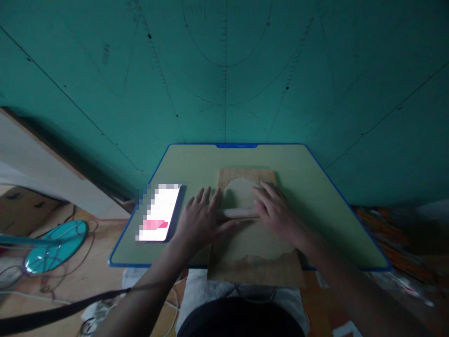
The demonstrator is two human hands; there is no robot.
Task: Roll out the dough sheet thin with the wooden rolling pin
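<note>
Nearest, below the board (256,277), there is one dark shirt (242,319) and pale trousers (196,295); one black strap (63,311) comes from the left of the board. The board is one, of wood, and its near end goes past the near edge of the single table (336,238). On the board lies one sheet of dough (242,243), with wavy near edge and rounded far edge, and wood shows at both ends. Across the dough, near the middle of the board, lies one pale pin (240,214). Two hands are at it, both palm down: the left hand (200,216) at the left end of the pin, fingers spread and thumb stretched toward the board's middle; the right hand (275,209) at the right end, fingers extended, not curled around. How firmly the palms press, I cannot tell. Left of the board, on the table, is one phone (167,213) with a lit screen, partly blurred. Farther left of the board, on the floor, stands one teal base (58,248). Beyond the board rises one green wall (224,79) with drawn lines and curves.
</note>
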